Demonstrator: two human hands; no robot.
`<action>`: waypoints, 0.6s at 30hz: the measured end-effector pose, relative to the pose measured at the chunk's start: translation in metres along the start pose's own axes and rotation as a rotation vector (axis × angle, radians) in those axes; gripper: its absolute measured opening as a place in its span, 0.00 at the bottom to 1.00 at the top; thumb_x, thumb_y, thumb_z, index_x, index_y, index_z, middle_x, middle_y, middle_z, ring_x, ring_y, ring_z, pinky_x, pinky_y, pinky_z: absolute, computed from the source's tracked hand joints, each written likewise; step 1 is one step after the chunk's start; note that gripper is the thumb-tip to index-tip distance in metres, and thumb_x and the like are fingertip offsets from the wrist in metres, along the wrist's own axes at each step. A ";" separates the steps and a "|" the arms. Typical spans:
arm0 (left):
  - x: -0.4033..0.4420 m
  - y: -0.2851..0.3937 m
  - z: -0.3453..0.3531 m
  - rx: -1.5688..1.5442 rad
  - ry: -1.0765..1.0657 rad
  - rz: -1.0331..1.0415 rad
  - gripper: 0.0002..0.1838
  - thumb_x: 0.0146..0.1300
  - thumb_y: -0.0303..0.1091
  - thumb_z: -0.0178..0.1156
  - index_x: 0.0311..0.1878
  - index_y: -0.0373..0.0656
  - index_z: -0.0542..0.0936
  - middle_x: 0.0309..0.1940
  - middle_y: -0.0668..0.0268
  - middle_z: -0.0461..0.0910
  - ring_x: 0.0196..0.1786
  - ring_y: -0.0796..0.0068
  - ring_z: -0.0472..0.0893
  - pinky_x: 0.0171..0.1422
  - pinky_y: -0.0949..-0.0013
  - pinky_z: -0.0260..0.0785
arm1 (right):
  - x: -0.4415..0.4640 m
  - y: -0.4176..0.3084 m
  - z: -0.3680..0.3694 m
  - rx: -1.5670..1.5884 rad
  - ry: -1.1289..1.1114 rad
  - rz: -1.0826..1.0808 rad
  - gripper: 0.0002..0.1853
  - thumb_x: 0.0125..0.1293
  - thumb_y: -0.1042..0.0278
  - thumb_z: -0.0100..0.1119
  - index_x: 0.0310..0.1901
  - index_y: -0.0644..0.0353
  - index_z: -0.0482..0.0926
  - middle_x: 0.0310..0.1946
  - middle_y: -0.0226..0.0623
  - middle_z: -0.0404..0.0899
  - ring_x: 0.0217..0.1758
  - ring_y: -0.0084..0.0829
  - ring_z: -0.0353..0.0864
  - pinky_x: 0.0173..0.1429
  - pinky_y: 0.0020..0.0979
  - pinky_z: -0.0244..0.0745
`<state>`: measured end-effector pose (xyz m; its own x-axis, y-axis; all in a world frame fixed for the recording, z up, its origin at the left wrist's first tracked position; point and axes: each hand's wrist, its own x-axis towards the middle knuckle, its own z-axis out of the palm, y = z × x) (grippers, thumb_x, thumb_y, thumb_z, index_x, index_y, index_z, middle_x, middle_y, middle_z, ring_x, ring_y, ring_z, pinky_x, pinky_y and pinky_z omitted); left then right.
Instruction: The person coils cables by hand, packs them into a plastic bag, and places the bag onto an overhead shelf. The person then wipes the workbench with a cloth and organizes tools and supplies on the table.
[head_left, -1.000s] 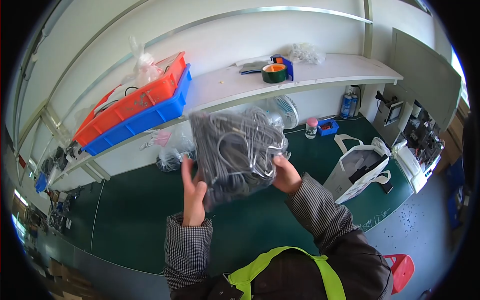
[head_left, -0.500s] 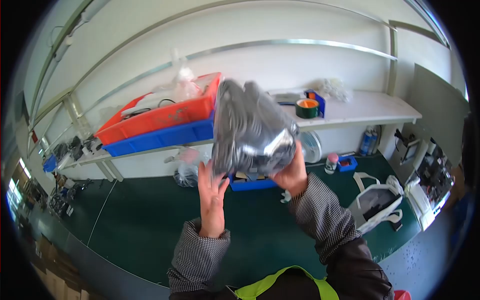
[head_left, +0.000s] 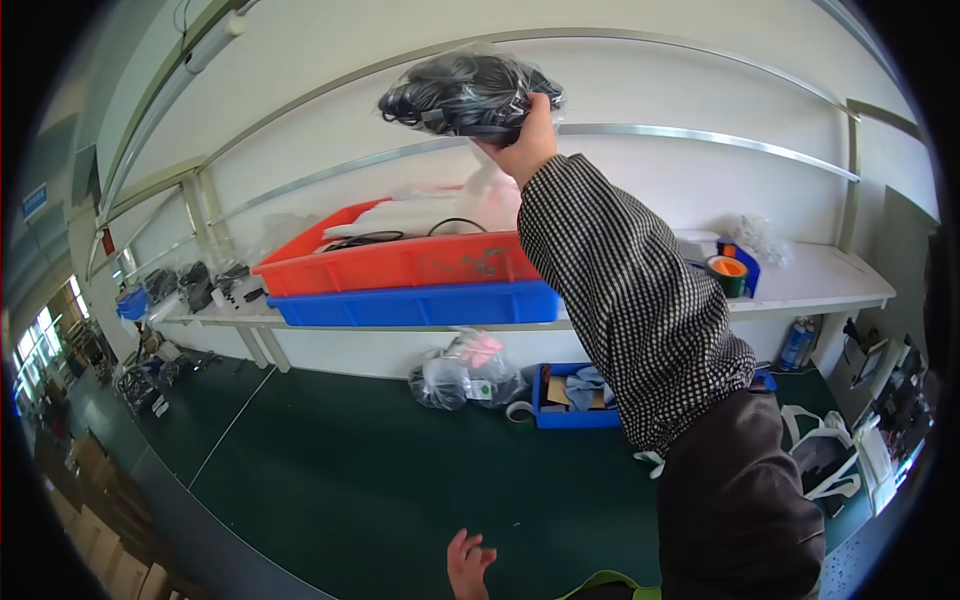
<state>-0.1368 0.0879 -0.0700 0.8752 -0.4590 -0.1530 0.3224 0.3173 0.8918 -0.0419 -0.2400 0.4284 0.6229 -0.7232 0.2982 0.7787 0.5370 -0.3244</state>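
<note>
My right hand is raised high, its fingers closed on a clear plastic bag of black cables. The bag hangs in the air above the red bin, apart from it. Inside that bin lie white wrapped material and a black cable; it is stacked on a blue bin on the shelf. Low at the bottom edge, my left hand holds nothing, its fingers loosely bent and apart above the green tabletop.
On the shelf at right are a green tape roll and crumpled clear plastic. Below stand a small blue box and bagged items. A white tote bag lies at the right. Metal rails cross the wall.
The bag of cables went from in front of me, near both hands, up over the red bin in my right hand. My left hand dropped to the bottom edge. The view shifted left.
</note>
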 end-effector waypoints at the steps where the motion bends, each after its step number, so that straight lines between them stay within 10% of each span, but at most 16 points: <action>1: -0.002 -0.002 -0.014 -0.014 0.085 -0.020 0.22 0.62 0.33 0.54 0.59 0.45 0.65 0.47 0.64 0.73 0.35 0.73 0.74 0.43 0.73 0.69 | 0.011 0.012 -0.003 0.003 -0.005 0.010 0.28 0.54 0.53 0.51 0.53 0.63 0.65 0.49 0.45 0.72 0.53 0.44 0.71 0.56 0.46 0.69; 6: 0.003 -0.007 -0.095 -0.259 0.232 -0.212 0.22 0.61 0.35 0.56 0.58 0.44 0.66 0.42 0.63 0.75 0.31 0.76 0.75 0.39 0.75 0.69 | 0.069 0.056 -0.026 -0.206 0.141 -0.042 0.25 0.54 0.56 0.52 0.49 0.65 0.68 0.42 0.43 0.76 0.49 0.43 0.74 0.54 0.40 0.72; 11: 0.029 -0.052 -0.132 -0.198 -0.179 0.223 0.21 0.60 0.34 0.56 0.57 0.44 0.67 0.43 0.63 0.75 0.33 0.75 0.74 0.41 0.74 0.69 | 0.100 0.052 -0.037 -1.280 0.113 -0.244 0.19 0.52 0.59 0.54 0.41 0.66 0.73 0.36 0.41 0.76 0.38 0.40 0.73 0.42 0.34 0.73; 15: 0.032 -0.008 -0.080 0.029 0.042 -0.198 0.20 0.60 0.32 0.56 0.56 0.44 0.68 0.41 0.62 0.75 0.35 0.75 0.74 0.43 0.75 0.69 | 0.104 0.030 -0.031 -2.130 0.075 -0.364 0.15 0.51 0.61 0.55 0.34 0.67 0.77 0.30 0.38 0.77 0.29 0.37 0.73 0.33 0.29 0.73; 18: 0.041 0.008 -0.064 0.138 0.130 -0.377 0.20 0.60 0.32 0.56 0.56 0.43 0.68 0.41 0.62 0.75 0.36 0.74 0.73 0.43 0.74 0.68 | 0.097 -0.038 -0.022 -1.876 -0.126 -0.419 0.18 0.49 0.62 0.56 0.38 0.67 0.77 0.32 0.40 0.76 0.35 0.36 0.72 0.39 0.34 0.72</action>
<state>-0.0758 0.1246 -0.0962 0.7465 -0.4100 -0.5240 0.5850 0.0292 0.8105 -0.0127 -0.3396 0.4499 0.5131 -0.5857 0.6274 -0.1524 -0.7816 -0.6049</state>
